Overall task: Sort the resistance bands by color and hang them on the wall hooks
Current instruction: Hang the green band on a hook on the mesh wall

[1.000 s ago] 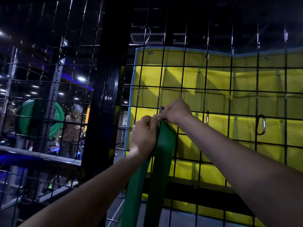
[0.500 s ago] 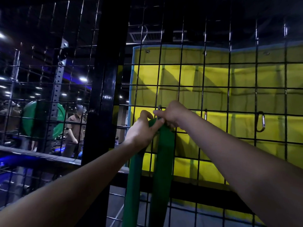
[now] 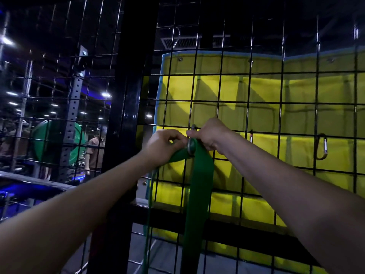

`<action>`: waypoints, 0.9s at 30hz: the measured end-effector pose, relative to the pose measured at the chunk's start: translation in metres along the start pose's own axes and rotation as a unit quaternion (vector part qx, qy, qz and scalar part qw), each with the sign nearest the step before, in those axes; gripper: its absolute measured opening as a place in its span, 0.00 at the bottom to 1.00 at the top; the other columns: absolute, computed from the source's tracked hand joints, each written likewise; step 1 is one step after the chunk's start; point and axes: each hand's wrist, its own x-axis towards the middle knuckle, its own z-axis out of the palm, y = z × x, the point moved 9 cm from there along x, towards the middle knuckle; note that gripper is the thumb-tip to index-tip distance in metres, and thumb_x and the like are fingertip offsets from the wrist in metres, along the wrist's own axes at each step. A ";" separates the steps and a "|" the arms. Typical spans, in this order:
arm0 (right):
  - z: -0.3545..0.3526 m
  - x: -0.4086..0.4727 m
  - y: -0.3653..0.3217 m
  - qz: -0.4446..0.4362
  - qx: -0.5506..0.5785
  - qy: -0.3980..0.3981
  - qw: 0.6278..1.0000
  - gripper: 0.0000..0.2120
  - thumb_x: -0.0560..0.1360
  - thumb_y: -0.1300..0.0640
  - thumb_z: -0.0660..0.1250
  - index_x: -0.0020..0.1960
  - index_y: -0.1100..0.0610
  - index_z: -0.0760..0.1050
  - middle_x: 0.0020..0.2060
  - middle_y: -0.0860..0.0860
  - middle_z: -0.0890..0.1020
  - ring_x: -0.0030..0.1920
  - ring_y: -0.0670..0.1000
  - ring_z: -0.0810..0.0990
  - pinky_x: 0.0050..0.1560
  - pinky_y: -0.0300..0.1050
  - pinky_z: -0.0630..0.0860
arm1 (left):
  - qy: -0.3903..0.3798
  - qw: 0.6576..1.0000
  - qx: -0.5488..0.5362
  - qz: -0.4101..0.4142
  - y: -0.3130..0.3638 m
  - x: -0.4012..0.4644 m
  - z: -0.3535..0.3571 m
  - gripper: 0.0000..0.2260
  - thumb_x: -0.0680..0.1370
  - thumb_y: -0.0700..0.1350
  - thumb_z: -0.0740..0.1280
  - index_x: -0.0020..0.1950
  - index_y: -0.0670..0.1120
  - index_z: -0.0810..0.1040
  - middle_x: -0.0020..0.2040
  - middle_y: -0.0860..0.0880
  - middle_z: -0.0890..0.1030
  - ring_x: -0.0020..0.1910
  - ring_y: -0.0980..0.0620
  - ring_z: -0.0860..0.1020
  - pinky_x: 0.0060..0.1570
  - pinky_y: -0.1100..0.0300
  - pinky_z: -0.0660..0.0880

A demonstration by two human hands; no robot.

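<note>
At the wire grid wall (image 3: 262,107), both hands meet around a metal clip (image 3: 191,145) that hangs from one of the grid's crossbars. A green resistance band (image 3: 199,186) is gathered at that clip, and its two strands fall straight down from there past the bottom of the view. The left hand (image 3: 163,148) has its fingers curled around the bunched top of the band, just left of the clip. The right hand (image 3: 210,135) is curled at the upper part of the clip, thumb and fingertips pinching it; whether it is pressing the gate open or only steadying the clip cannot be told.

The step in hand looks like hanging this green band: feeding its loop into the clip. Whether the loop already sits fully inside cannot be told, since the fingers cover the join.

The next move probably calls for making sure the whole width of the band is past the gate, letting the gate close, then easing both hands off so the band hangs by its own weight. Another clip (image 3: 321,146) hangs well to the right on the same wall, bare, and would suit a band of a different colour. A yellow padded mat (image 3: 296,91) stands behind the grid.
</note>
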 end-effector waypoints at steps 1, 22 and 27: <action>0.001 0.002 0.001 -0.002 -0.003 0.002 1.000 0.17 0.70 0.49 0.73 0.37 0.58 0.69 0.38 0.57 0.75 0.32 0.53 0.73 0.30 0.41 0.70 | -0.015 1.000 0.025 0.007 0.003 0.003 -0.001 0.05 0.76 0.39 0.66 0.47 0.39 0.81 0.38 0.53 0.78 0.36 0.63 0.75 0.38 0.73 0.70; -0.003 0.008 0.004 -0.015 -0.057 0.013 0.998 0.21 0.69 0.45 0.72 0.51 0.62 0.76 0.39 0.57 0.75 0.38 0.54 0.72 0.31 0.41 0.66 | -0.144 0.972 0.047 -0.180 -0.016 0.019 0.015 0.06 0.73 0.41 0.71 0.37 0.49 0.79 0.37 0.49 0.80 0.37 0.53 0.76 0.41 0.60 0.74; -0.003 0.006 0.006 -0.013 -0.052 0.013 0.998 0.23 0.70 0.45 0.71 0.52 0.64 0.77 0.39 0.57 0.75 0.38 0.55 0.72 0.34 0.42 0.67 | -0.093 0.976 0.038 -0.195 -0.012 0.017 0.009 0.03 0.71 0.41 0.72 0.38 0.47 0.80 0.42 0.46 0.80 0.41 0.50 0.77 0.48 0.56 0.76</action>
